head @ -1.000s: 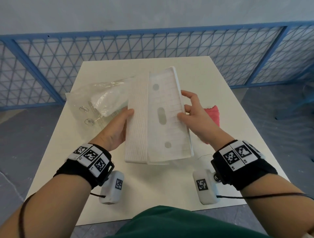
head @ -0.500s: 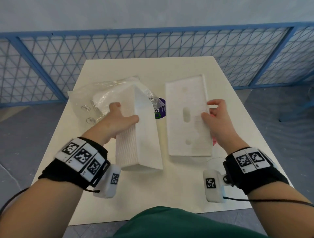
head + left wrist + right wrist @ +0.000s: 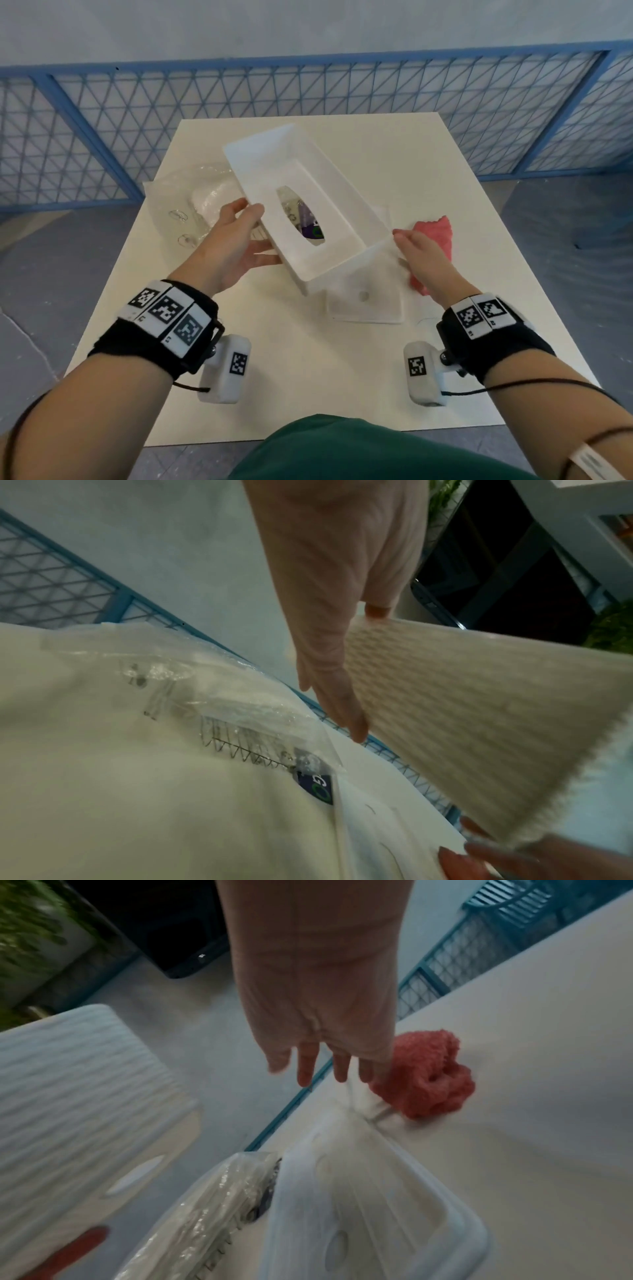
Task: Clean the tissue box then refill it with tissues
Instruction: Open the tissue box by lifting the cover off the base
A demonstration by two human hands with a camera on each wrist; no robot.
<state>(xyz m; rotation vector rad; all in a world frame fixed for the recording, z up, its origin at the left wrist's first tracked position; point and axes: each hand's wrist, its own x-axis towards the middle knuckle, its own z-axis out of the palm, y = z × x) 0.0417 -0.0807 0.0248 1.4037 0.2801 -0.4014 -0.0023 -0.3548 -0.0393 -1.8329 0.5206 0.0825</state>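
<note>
The white tissue box (image 3: pixel 270 164) is tilted in the air over the table, its open side facing me and its oval slot showing. My left hand (image 3: pixel 246 236) grips its near left edge, thumb on the rim and fingers underneath; in the left wrist view the fingers lie along the box's (image 3: pixel 479 696) ribbed wall. The box's flat bottom panel (image 3: pixel 363 305) lies on the table under the box. My right hand (image 3: pixel 411 243) hovers with straight fingers beside the box's right corner, just over the pink cloth (image 3: pixel 436 240). A clear-wrapped tissue pack (image 3: pixel 209 198) lies at the left.
The cream table (image 3: pixel 308 377) has bare surface near its front edge. A blue mesh fence (image 3: pixel 102 120) runs behind it. In the right wrist view the pink cloth (image 3: pixel 424 1074) sits by the panel's (image 3: pixel 377 1204) far corner, close to the table's edge.
My right hand has let go of the bottom panel, which now lies on the table, and moved to the pink cloth. My left hand has raised the box and turned its open side toward me.
</note>
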